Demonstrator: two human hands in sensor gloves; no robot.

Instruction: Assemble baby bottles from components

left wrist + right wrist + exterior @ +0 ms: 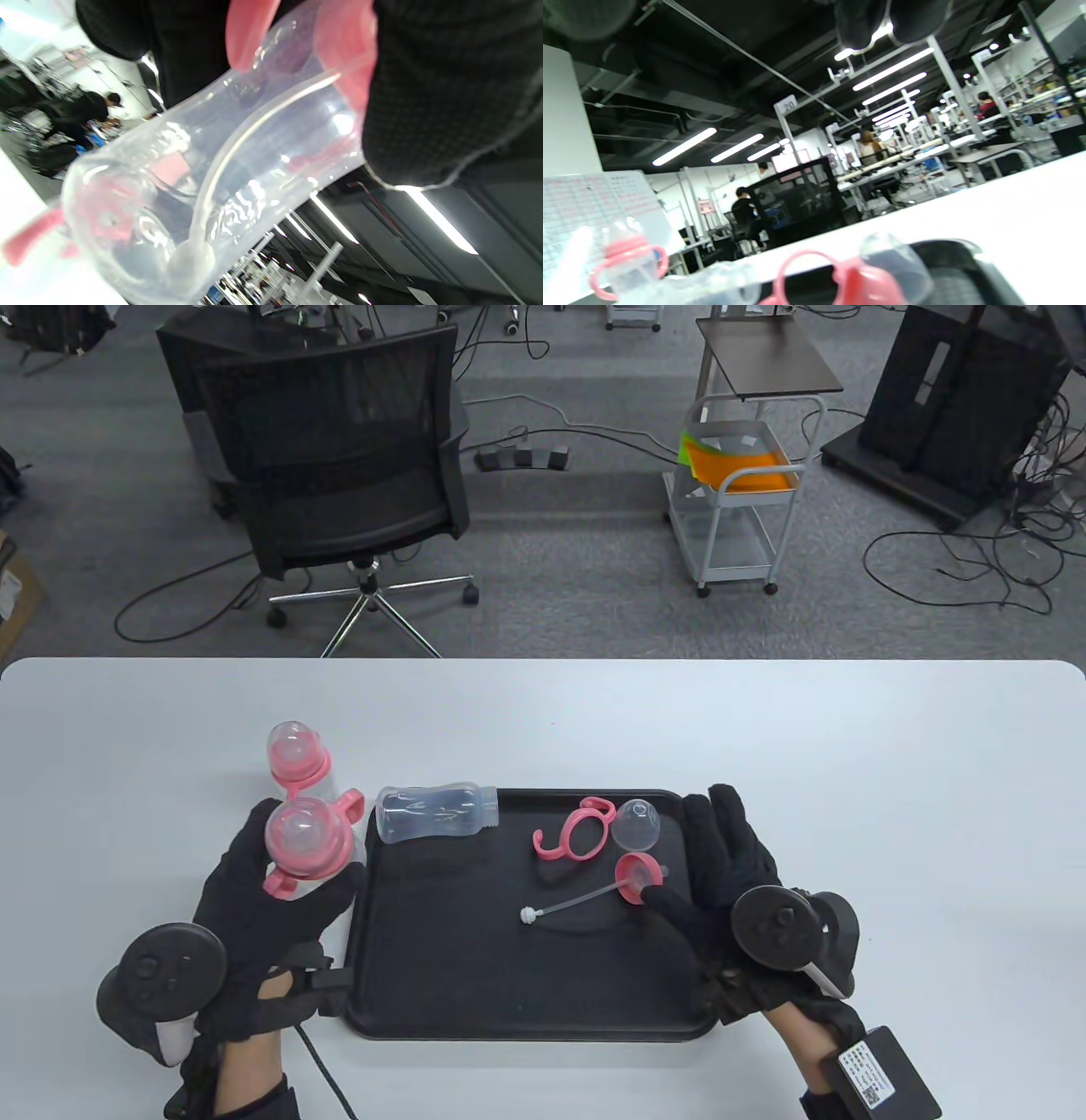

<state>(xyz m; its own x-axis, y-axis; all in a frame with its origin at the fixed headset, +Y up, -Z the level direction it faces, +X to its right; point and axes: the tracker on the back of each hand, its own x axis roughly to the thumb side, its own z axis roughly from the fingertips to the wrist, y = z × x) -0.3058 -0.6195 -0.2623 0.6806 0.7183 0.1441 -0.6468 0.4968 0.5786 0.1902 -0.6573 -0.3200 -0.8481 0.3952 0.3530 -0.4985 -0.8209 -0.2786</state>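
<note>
My left hand grips an assembled baby bottle with a pink collar, pink handles and a clear cap, and holds it above the table left of the tray. In the left wrist view its clear body shows a straw inside, under my gloved fingers. A second assembled bottle stands behind it. On the black tray lie a clear bottle body, a pink handle ring, a clear cap and a pink collar with a straw. My right hand is open over the tray's right edge, thumb next to the pink collar.
The white table stretches to the right and back. An office chair and a small cart stand on the floor beyond the far edge. The right wrist view shows the handle ring and cap close by.
</note>
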